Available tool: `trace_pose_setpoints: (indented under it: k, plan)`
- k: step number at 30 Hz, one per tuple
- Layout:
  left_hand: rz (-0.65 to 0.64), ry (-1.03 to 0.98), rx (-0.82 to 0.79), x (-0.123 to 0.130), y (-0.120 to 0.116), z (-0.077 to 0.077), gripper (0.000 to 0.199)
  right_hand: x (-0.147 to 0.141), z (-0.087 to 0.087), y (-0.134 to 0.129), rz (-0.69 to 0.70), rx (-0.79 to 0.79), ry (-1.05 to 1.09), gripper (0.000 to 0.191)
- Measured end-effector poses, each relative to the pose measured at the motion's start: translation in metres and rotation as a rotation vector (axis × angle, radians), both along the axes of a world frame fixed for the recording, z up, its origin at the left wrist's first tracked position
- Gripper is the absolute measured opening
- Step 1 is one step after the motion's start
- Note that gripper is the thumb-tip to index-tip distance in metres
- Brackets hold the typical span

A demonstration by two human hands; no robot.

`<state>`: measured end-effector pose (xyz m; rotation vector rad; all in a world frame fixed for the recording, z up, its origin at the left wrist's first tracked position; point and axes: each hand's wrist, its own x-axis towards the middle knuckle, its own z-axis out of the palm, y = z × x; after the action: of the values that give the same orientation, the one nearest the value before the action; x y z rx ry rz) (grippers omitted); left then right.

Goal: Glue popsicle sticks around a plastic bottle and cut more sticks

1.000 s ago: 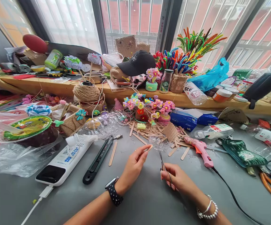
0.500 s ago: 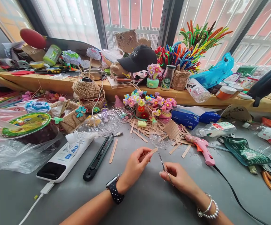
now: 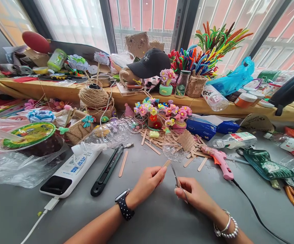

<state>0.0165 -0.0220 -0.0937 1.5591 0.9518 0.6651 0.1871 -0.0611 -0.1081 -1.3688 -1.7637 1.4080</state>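
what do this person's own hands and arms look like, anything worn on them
Both are bare, with no glove or sleeve in view. By the left hand is a watch on a black band with white dots. By the right hand are two silver-coloured pieces: a smooth bangle and a beaded bracelet.

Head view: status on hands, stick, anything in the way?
Left hand pinching wooden stick. Right hand holding scissors, tips by stick's end, contact unclear. Pink glue gun off right, not in the way.
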Motion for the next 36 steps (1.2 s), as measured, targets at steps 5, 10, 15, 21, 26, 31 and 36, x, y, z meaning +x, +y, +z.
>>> trace_pose_setpoints:
  k: [5,10,15,21,26,31,36]
  plan:
    - [-0.060,0.042,-0.023,0.000,-0.001,0.000,0.042,0.000,0.000,0.000,0.013,0.006,-0.014,0.047]
    - [-0.126,0.054,-0.059,-0.001,-0.001,-0.002,0.044,0.000,0.005,-0.001,0.043,-0.036,0.011,0.051]
    - [-0.150,0.045,-0.072,-0.001,-0.001,-0.001,0.044,0.001,0.011,-0.001,0.059,-0.059,0.018,0.053]
    - [-0.141,0.057,-0.076,0.000,-0.001,0.001,0.044,0.001,0.012,-0.001,0.059,-0.074,-0.015,0.051]
    - [-0.044,-0.038,-0.074,0.000,0.000,-0.001,0.044,0.000,0.007,0.000,0.025,-0.063,0.015,0.047]
    - [-0.025,-0.116,-0.037,0.000,0.001,-0.006,0.033,-0.003,0.005,0.000,-0.022,-0.085,0.101,0.040]
    - [-0.132,-0.184,-0.076,0.001,-0.001,-0.011,0.042,-0.005,0.004,0.000,-0.035,-0.019,0.125,0.042]
